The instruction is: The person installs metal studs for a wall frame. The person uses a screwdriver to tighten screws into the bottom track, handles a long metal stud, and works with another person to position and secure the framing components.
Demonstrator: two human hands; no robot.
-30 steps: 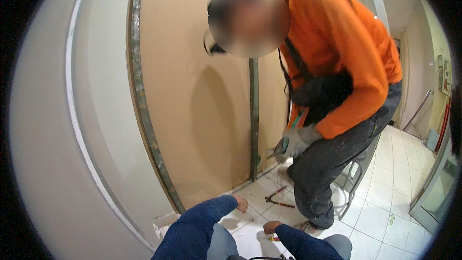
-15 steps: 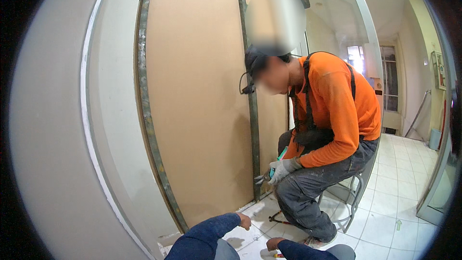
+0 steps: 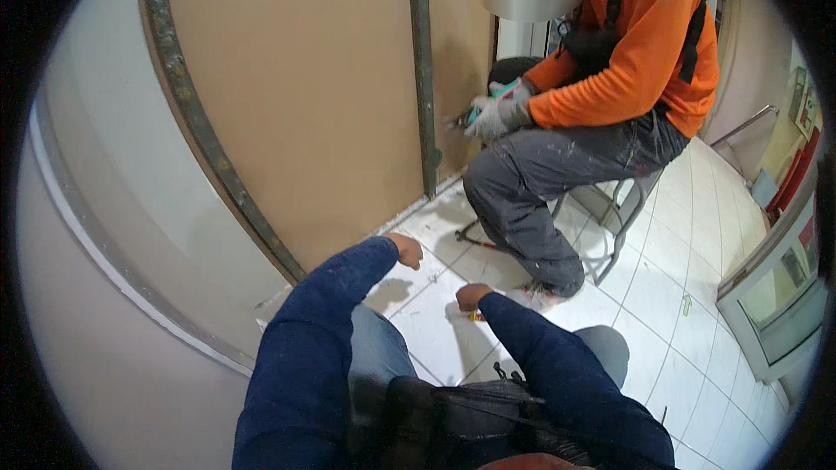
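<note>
My left hand (image 3: 408, 251) hangs over the floor near the tan board (image 3: 299, 122), its fingers curled and no object visible in it. My right hand (image 3: 470, 297) is closed; a small red-and-yellow item (image 3: 477, 317) shows just below it, and I cannot tell whether I hold it or it lies on the floor. A co-worker in orange (image 3: 637, 78) sits on a metal-framed seat (image 3: 617, 257), a gloved hand (image 3: 496, 118) around a turquoise-handled cutting tool (image 3: 479, 113). A dark tool with orange handles (image 3: 475, 240) lies on the tiles by their foot.
Dark metal strips (image 3: 422, 78) run up the board. A pale wall (image 3: 104, 165) curves along the left. A glass door (image 3: 771, 296) stands at the right. Beyond it are a hallway with a metal rail (image 3: 740, 126) and red objects (image 3: 792, 174).
The co-worker has gone from stooping to sitting on the seat. My view has shifted up, then down, showing more of my lap. My hands remain in much the same pose.
</note>
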